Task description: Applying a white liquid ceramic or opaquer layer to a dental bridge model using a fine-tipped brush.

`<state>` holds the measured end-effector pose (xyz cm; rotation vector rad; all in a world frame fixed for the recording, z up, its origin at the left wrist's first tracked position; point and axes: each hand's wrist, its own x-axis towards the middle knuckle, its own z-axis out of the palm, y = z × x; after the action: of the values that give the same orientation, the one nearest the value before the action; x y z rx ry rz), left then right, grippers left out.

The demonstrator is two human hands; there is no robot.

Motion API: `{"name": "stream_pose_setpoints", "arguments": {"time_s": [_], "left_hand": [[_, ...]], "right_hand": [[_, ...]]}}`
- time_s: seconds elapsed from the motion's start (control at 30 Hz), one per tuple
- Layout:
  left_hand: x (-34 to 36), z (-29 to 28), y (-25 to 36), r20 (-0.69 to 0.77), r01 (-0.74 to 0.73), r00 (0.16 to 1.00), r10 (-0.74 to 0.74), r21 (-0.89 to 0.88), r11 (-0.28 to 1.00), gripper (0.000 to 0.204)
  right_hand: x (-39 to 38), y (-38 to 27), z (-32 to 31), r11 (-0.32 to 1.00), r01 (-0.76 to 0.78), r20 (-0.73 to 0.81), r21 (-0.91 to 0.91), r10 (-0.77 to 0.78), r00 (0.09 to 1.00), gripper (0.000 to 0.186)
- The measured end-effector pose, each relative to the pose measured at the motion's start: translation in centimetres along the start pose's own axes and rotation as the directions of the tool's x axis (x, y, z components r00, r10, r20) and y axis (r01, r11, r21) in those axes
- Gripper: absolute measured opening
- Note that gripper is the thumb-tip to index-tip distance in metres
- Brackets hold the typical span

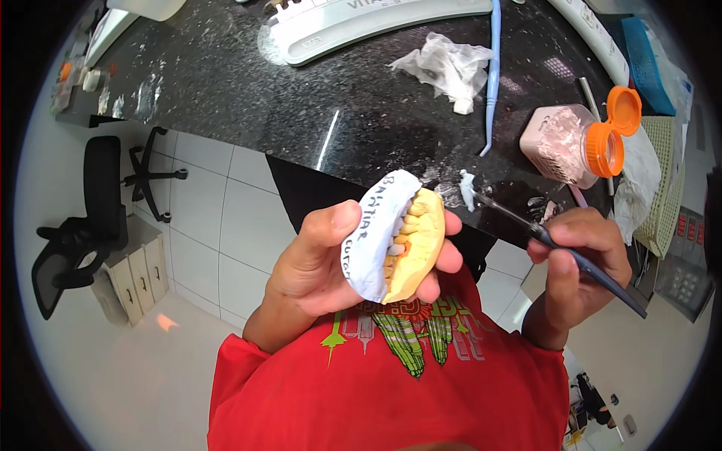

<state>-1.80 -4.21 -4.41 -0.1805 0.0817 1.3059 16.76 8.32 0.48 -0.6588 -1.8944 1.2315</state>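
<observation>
My left hand (304,259) holds a dental cast, thumb on its white half and fingers round the far side. The white half (368,233) carries handwriting; the yellow half (423,240) is set against it, with tooth rows meeting between them. A small orange spot shows among the teeth. In my right hand (579,259) is a spatula (605,284) with a dark handle, gripped between thumb and fingers. Its thin metal blade points left, its tip close to a dab of pale blue paste (468,191) on the counter; whether they touch is unclear.
On the black speckled counter (226,83) lie a crumpled tissue (445,69), a long blue tool (493,79) and a tipped jar of pink powder (556,143) with its orange lid open. A curved white holder (391,28) sits behind. A green basket (665,180) stands right; an office chair (101,180) left.
</observation>
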Motion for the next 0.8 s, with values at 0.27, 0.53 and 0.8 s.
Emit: {"name": "stream_pose_setpoints", "arguments": {"time_s": [0.27, 0.53, 0.8], "left_hand": [[-0.2, 0.6, -0.3, -0.043, -0.018, 0.999, 0.016, -0.049, 0.999, 0.078], [-0.2, -0.3, 0.2, 0.079, -0.008, 0.997, 0.005, 0.039, 0.999, 0.062], [0.0, -0.7, 0.2, 0.129, 0.002, 0.992, 0.001, -0.025, 1.0, 0.062]], "right_hand": [[1.0, 0.3, 0.3, 0.924, 0.217, 0.181, 0.315, -0.283, 0.942, 0.013], [1.9, -0.3, 1.7, 0.926, 0.294, 0.205, 0.236, -0.344, 0.916, 0.017], [1.9, -0.2, 1.5, 0.936, 0.236, 0.202, 0.262, -0.292, 0.935, 0.014]]}}
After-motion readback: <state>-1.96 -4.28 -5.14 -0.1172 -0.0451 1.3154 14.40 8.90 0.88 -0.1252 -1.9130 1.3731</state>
